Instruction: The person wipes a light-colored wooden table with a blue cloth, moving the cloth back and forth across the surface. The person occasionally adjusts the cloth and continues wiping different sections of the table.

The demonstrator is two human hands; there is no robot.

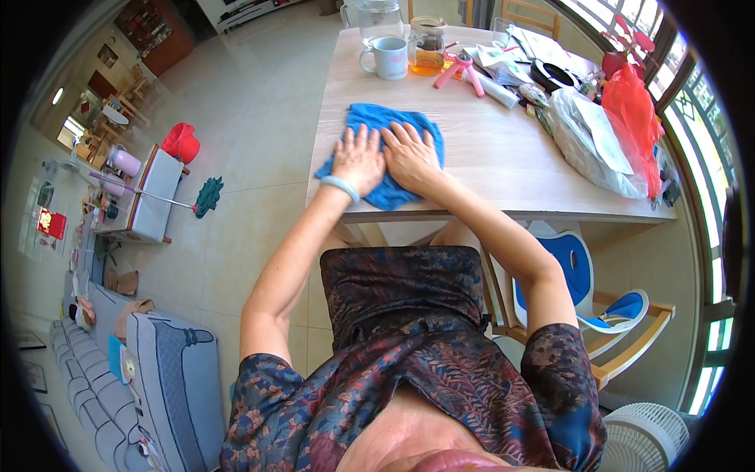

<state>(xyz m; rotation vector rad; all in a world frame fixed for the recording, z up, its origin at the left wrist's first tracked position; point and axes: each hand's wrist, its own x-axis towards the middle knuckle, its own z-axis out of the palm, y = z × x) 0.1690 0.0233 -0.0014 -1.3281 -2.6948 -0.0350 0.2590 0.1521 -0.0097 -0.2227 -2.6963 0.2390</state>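
Note:
A blue cloth (pixel 392 192) lies spread on the near left part of a light wood table (pixel 495 159). Both palms press flat on it, side by side, with fingers pointing to the far side. My left hand (pixel 358 160), with a pale bangle (pixel 341 187) at its wrist, rests on the cloth's left half. Close beside it, my right hand (pixel 409 156) covers the middle, its fingers spread. Neither hand grips the cloth; some of it is hidden beneath them.
Along the far side stand a mug (pixel 391 59), a glass pot of amber liquid (pixel 427 50) and a pink mini tripod (pixel 461 75). Plastic bags (pixel 634 118) and papers crowd the right. A blue-and-white seat (pixel 566 265) is below the table's right side; a mop (pixel 209 197) leans left.

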